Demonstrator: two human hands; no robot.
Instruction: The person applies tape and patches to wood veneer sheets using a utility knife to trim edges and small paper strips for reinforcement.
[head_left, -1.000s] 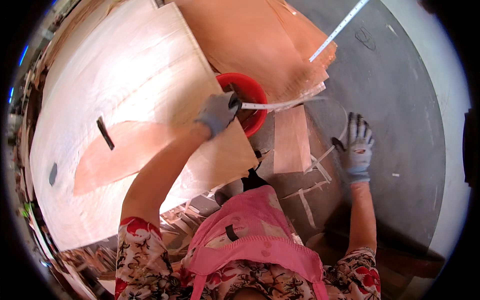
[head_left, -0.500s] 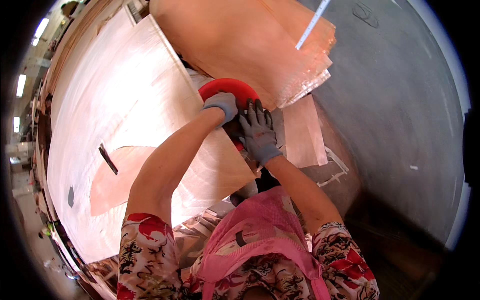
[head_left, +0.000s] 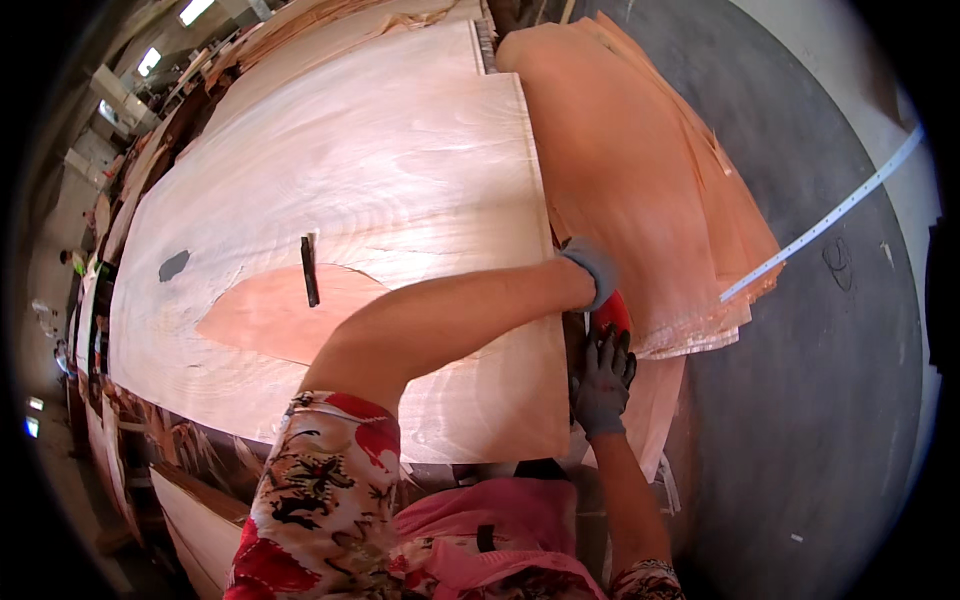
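Note:
My left hand, in a grey glove, reaches across the pale wood veneer sheet to its right edge. It bends down at a red round basin-like thing, and its fingers are hidden. Just nearer, my right hand, gloved with dark fingertips, lies against the near side of the red thing, fingers stretched out. Most of the red thing is covered by my hands and the sheet edge, so its contents do not show.
Orange-brown veneer sheets are stacked right of the pale sheet. A pinkish leaf-shaped veneer piece and a thin black strip lie on it. A pale measuring strip crosses the dark grey surface at right.
The view has swung left, so the pale sheet fills more of it. Less of the red thing shows. Both hands remain at it, my right hand's fingers now closer together.

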